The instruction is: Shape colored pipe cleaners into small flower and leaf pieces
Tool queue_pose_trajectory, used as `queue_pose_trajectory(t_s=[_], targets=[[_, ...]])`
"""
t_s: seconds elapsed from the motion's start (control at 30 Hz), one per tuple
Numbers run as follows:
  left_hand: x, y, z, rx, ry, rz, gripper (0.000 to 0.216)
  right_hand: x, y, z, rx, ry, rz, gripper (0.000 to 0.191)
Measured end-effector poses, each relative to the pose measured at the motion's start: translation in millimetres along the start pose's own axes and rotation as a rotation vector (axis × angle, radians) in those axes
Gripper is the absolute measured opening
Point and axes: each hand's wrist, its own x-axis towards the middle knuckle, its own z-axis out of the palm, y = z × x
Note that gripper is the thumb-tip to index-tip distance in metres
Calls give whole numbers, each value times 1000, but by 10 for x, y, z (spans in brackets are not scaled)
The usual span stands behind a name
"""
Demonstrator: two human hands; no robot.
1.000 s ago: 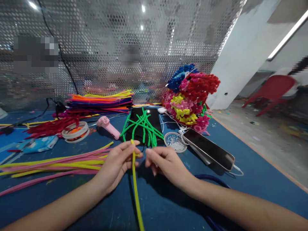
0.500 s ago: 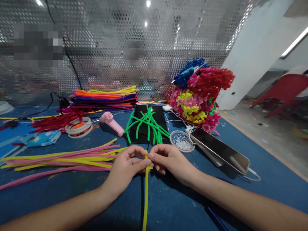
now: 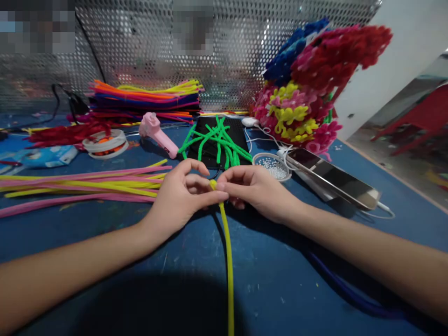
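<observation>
My left hand [image 3: 180, 198] and my right hand [image 3: 254, 189] meet over the blue table [image 3: 105, 242], both pinching the far end of a yellow pipe cleaner [image 3: 228, 261]. The pipe cleaner runs straight from the fingertips toward me and out of the bottom edge. Its tip looks bent over between the fingers. Just beyond the hands lie green pipe cleaner pieces [image 3: 217, 140] on a black pad [image 3: 210, 154].
Loose pink and yellow pipe cleaners [image 3: 80, 184] lie to the left. Behind are a stacked bundle of coloured pipe cleaners [image 3: 147, 100], a pink tool [image 3: 157, 132], a tape roll [image 3: 105, 141], a dish of white beads [image 3: 273, 165], a phone [image 3: 332, 179] and a heap of pipe-cleaner flowers [image 3: 308, 88].
My right hand has closed in on the yellow pipe cleaner's tip to join the left. The view has dropped and moved closer to the table.
</observation>
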Motion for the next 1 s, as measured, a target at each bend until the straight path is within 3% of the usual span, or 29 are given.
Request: queue_pose_trajectory(t_s=[0.27, 0.5, 0.67, 0.8, 1.0], targets=[[-35, 33, -35, -9, -69, 39, 45, -69, -42, 28, -83, -95, -54, 20], [73, 29, -124, -208, -319, -104, 36, -84, -15, 9, -173, -124, -131, 17], [113, 26, -163, -359, -391, -152, 27, -81, 6, -21, -196, -152, -142, 17], [105, 31, -139, -368, -371, -134, 28, -81, 8, -11, -180, -115, -166, 15], [50, 25, -81, -217, -189, -65, 25, -81, 5, 49, -37, 50, -201, 22]])
